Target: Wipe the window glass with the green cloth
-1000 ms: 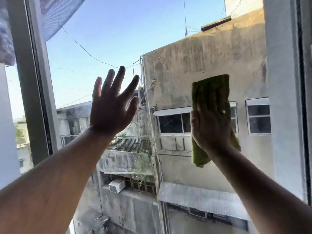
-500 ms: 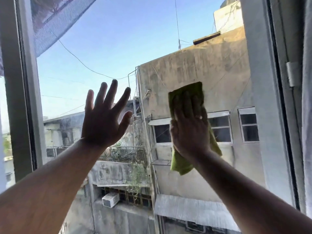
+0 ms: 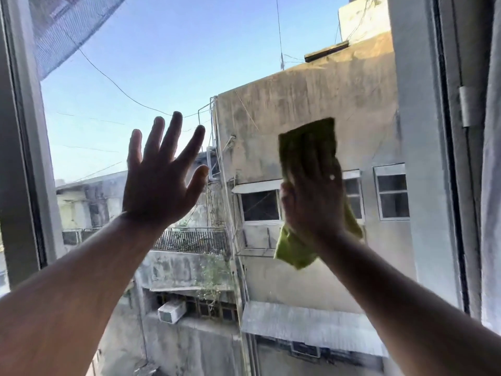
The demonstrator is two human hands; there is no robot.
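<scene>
Right of frame centre, our right hand (image 3: 311, 196) presses the green cloth (image 3: 294, 251) flat on the window glass (image 3: 168, 63). Our left hand (image 3: 160, 183) is spread and empty; wiping looks midway, with most of the pane left.

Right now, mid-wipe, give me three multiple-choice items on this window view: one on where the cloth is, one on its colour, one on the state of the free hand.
1. Where is the green cloth?
A. Under the right hand, flat against the window glass
B. Draped over the left frame
C. Hanging from the left hand

2. What colour is the cloth?
A. Blue
B. White
C. Green

3. How is the left hand?
A. Closed in a fist
B. Open, fingers spread, holding nothing
C. Gripping a spray bottle

Answers:
1 A: the right palm covers the cloth's middle, with cloth showing above the fingers and below the wrist.
2 C: both exposed ends are yellow-green.
3 B: all five fingers fan out against the sky; whether the hand touches the glass cannot be told.
</scene>
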